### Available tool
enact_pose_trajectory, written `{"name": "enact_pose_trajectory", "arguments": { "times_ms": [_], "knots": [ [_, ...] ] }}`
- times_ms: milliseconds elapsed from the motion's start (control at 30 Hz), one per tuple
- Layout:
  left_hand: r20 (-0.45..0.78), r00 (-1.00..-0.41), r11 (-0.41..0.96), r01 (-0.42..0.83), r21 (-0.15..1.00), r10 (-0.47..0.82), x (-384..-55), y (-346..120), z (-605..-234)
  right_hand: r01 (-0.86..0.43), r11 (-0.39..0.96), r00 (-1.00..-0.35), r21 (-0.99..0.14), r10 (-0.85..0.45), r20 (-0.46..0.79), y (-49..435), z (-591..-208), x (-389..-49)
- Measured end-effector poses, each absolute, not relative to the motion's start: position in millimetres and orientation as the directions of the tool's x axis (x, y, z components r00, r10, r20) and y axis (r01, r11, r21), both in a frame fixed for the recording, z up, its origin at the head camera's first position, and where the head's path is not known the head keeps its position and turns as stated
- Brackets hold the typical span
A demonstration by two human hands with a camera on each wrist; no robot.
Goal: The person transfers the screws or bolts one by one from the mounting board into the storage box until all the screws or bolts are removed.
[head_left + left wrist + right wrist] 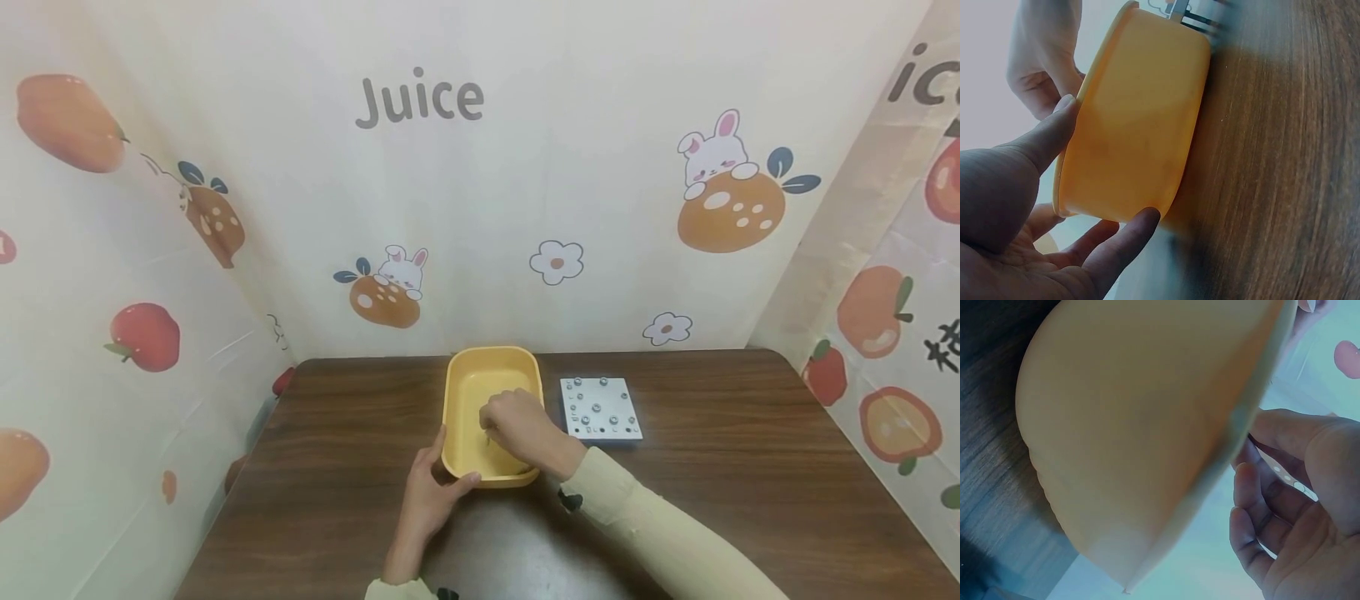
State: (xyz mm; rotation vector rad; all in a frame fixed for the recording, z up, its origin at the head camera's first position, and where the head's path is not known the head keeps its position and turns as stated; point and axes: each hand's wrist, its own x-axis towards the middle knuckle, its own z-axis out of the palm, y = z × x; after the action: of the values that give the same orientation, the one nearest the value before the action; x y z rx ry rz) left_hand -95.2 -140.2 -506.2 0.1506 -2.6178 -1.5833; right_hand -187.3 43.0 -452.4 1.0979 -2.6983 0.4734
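Note:
A yellow plastic basin (pixel 467 392) stands on the table. My left hand (pixel 431 498) grips its near left corner, thumb on the rim (pixel 1065 164) and fingers spread along the outer wall. My right hand (pixel 517 423) reaches over the right wall into the basin, fingers curled downward. A small, thin greyish piece (pixel 488 439) shows at its fingertips, too small to make out its kind. In the right wrist view the basin's wall (pixel 1129 425) hides the fingertips of the right hand (pixel 1304 500). To the right lies a light metal plate (pixel 597 398) set with several screws.
The brown wood-grain table (pixel 720 467) reaches back to a white curtain (pixel 480 208) printed with fruit and rabbits. More printed curtain hangs at both sides. The metal plate sits close beside the basin's right wall, behind the right wrist.

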Motion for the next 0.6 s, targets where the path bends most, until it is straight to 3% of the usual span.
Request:
{"name": "enact_pose_trajectory", "arguments": {
  "times_ms": [300,600],
  "knots": [
    [0.019,-0.993,0.46,-0.038,0.887,-0.118,-95.2,-140.1,-505.5,-0.716,0.671,-0.693,-0.19,-0.654,0.302,41.1,-452.5,-191.5],
    [0.019,-0.993,0.465,-0.038,0.885,-0.117,-95.5,-141.1,-506.9,-0.692,0.686,-0.72,-0.225,-0.64,0.268,37.9,-450.2,-195.0]
  ]
}}
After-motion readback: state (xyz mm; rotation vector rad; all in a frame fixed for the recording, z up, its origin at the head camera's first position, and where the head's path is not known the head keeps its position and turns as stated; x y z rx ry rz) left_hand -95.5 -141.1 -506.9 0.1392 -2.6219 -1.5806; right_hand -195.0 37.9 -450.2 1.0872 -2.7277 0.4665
